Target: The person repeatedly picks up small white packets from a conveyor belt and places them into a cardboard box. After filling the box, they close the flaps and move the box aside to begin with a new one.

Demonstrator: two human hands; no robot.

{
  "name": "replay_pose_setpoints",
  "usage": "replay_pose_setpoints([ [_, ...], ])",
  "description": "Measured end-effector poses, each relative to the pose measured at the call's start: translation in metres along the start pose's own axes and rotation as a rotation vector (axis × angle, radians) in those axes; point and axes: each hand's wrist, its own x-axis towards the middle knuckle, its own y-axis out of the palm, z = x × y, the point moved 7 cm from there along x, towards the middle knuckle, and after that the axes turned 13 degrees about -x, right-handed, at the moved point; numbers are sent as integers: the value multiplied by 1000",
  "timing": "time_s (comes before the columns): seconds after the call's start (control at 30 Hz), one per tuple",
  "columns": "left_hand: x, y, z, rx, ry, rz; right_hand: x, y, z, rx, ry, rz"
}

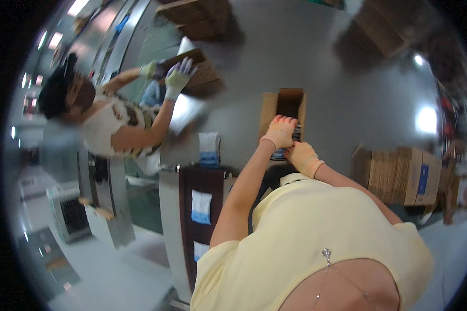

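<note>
A narrow cardboard box [268, 110] lies on the grey metal table before me, its hollow side facing up. My left hand [281, 130], in a light glove with bare-looking fingertips, reaches over the lower half of the box. My right hand [302, 157], gloved alike, is at the box's near end, touching or almost touching the left. Under both hands show blue and dark packets [278, 154], partly hidden. Whether the fingers grip them cannot be told.
White-and-blue packets [209, 148] are piled at the end of a dark conveyor belt [201, 180], which carries more. A gloved co-worker [136, 120] handles another carton [202, 77] at the left. Flattened cartons [402, 177] are stacked at the right; further boxes stand at the far side.
</note>
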Motion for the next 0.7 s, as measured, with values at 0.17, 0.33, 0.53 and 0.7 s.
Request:
replay_pose_setpoints([
  [0.17, -89, -4, 16, -570, -5, -613, 0, 5, 4, -267, -180, 41],
  [0.33, -267, 8, 84, -355, -513, -901, -3, 4, 5, -190, -261, -7],
  [0.53, -529, 47, 114, 47, -1314, -822, -1, 13, 2, -215, -299, -45],
  [0.7, -619, 114, 104, -218, -1664, -344, 0, 5, 6, -202, -307, -45],
])
